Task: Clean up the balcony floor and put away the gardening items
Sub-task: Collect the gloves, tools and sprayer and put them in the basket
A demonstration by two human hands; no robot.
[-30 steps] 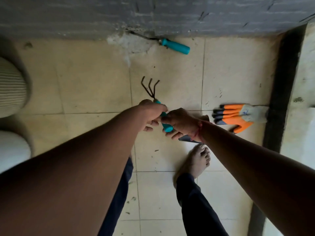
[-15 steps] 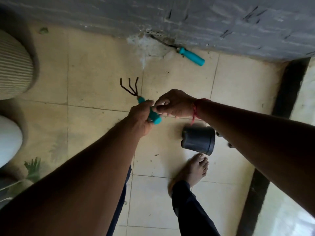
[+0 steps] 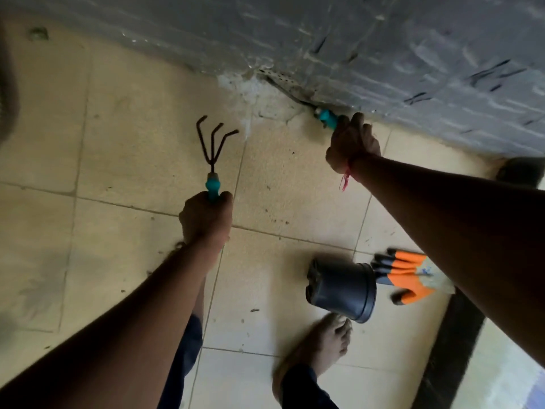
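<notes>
Left hand (image 3: 206,219) grips the 3-pronged wire rake (image 3: 213,140) — right hand (image 3: 352,143) fists round a smooth teal tool handle (image 3: 328,117).

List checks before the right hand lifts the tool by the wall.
1. Right hand gripping the teal tool by its handle: ok.
2. Tool's metal end free of the wall: cannot tell, blurred.
3. Left hand gripping the rake, tines pointing away from the body: ok.
4. Black pot put away: not ok, lying on its side.
5. Orange gloves put away: not ok, lying beside the pot.
</notes>
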